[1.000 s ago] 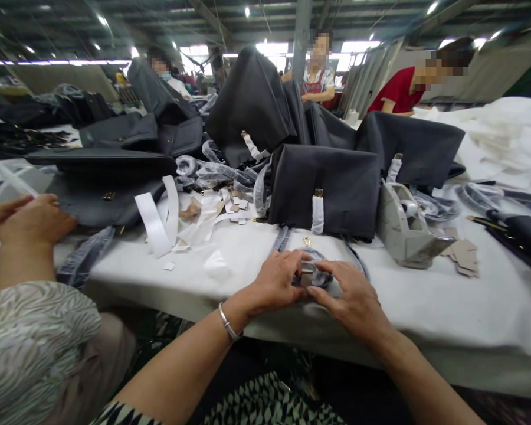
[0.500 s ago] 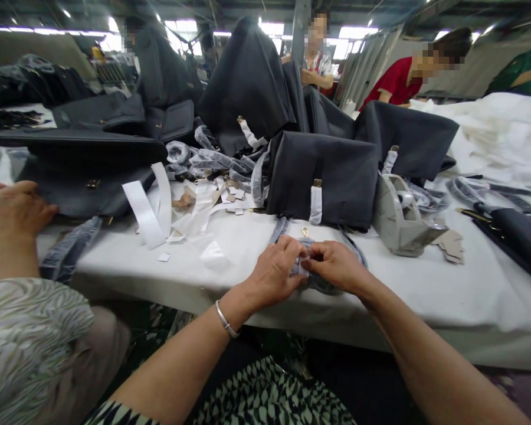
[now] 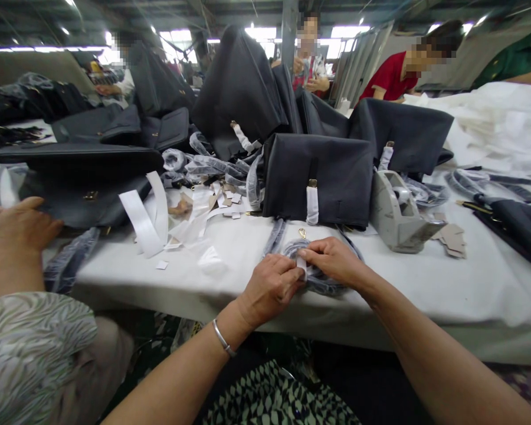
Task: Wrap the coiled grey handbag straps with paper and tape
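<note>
At the table's front edge lies a coiled, plastic-wrapped bag strap with a gold clasp at its far side. A small white strip crosses the coil. My left hand is closed at the strip's near end, fingers curled against the coil's left side. My right hand pinches the strip and coil from the right, thumb and forefinger together. Just beyond stands a black handbag with a white-wrapped closure strap on its front. The coil's left part is hidden behind my fingers.
A grey tape dispenser stands right of the bag, cardboard pieces beside it. Paper scraps and white strips lie left. A co-worker's hand touches another black bag at far left. More people work behind.
My left hand has slid slightly down and left, uncovering more of the coil and the white strip. My right hand stays on it. The view has shifted slightly.
</note>
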The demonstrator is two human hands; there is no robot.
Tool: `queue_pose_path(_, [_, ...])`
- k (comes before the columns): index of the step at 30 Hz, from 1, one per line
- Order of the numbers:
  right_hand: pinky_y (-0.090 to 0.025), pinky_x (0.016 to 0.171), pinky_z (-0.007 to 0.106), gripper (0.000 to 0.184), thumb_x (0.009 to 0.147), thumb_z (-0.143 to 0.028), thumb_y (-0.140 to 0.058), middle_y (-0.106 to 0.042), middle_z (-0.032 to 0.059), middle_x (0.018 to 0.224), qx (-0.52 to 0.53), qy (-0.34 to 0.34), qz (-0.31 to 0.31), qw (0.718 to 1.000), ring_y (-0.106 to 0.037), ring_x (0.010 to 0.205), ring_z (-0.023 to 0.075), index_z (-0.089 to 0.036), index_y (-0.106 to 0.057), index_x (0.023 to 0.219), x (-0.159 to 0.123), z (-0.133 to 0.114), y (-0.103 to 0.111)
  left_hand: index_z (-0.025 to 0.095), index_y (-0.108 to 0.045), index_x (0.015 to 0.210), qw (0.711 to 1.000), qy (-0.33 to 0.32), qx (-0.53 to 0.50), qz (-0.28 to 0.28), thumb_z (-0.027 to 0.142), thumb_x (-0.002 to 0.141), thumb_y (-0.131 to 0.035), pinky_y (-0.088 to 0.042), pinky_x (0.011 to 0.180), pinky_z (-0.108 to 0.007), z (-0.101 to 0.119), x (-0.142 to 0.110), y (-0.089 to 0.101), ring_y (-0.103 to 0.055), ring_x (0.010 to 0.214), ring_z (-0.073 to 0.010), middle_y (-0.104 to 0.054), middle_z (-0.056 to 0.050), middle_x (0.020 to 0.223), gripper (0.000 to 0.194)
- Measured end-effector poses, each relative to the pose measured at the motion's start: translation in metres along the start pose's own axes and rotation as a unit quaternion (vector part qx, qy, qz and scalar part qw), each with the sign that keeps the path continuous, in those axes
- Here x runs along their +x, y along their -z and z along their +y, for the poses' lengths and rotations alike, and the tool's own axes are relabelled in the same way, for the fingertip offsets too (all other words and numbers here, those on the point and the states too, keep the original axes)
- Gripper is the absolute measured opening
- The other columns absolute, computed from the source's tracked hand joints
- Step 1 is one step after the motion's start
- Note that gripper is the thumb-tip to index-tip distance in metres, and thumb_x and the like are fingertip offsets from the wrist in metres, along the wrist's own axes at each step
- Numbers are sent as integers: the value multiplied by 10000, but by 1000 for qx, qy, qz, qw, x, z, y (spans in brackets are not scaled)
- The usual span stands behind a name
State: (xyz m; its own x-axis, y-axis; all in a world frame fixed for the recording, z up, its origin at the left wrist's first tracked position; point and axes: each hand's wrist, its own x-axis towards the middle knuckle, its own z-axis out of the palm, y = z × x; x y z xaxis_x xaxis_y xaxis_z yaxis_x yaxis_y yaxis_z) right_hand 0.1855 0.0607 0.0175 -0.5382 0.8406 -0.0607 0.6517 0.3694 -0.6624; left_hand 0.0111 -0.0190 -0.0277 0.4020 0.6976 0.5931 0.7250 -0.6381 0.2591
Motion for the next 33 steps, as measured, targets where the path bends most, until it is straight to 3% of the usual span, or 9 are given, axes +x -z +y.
queue_pose_path(8, [-252, 517, 255, 408, 827, -441, -491, -458, -25, 472, -25, -44, 47, 998, -407, 497, 110, -178, -549, 520, 2, -7, -4, 171, -613, 1069, 999, 22, 22, -43, 252, 927, -523, -426, 842, -368, 6, 2, 3, -528, 935, -209, -608, -69, 968, 187])
queue_pose_path(14, [-264, 575, 268, 343, 900, -381, -452, -614, 19, 681, -142, -49, 95, 984, -515, 659, 150, -193, -609, 661, -4, -14, -12, 203, -639, 990, 992, 84, 23, -87, 301, 836, -661, -373, 932, -439, 11, 7, 10, -467, 1010, -251, -587, -58, 990, 184])
queue_pose_path(20, [-324, 647, 269, 339, 936, -384, -458, -611, 20, 705, -134, 12, 118, 984, -539, 723, 162, -205, -621, 699, -9, -6, -16, 192, -649, 1049, 996, 79, 5, -51, 310, 907, -567, -404, 897, -406, 11, 3, 8, -470, 991, -239, -591, -68, 971, 202])
queue_pose_path(25, [-343, 723, 290, 308, 947, -329, -471, -624, 30, 744, -145, 87, 151, 974, -538, 809, 182, -195, -589, 696, -17, -5, -21, 177, -660, 994, 994, 78, 21, -78, 305, 896, -575, -403, 888, -415, 10, 4, 7, -473, 976, -242, -588, -78, 982, 182])
queue_pose_path(29, [-337, 701, 298, 285, 965, -338, -438, -598, 28, 755, -155, 61, 148, 975, -538, 776, 180, -200, -592, 769, -24, -7, -23, 199, -675, 984, 994, 81, 14, -70, 327, 883, -603, -370, 923, -420, 7, 4, 8, -466, 996, -236, -596, -59, 957, 178])
queue_pose_path(33, [-339, 685, 293, 254, 968, -327, -417, -594, 27, 778, -154, 46, 108, 981, -545, 765, 178, -202, -565, 804, -27, -7, -22, 219, -700, 985, 997, 55, -27, -49, 364, 892, -603, -357, 908, -396, 1, 4, 7, -500, 930, -201, -627, -31, 863, 198])
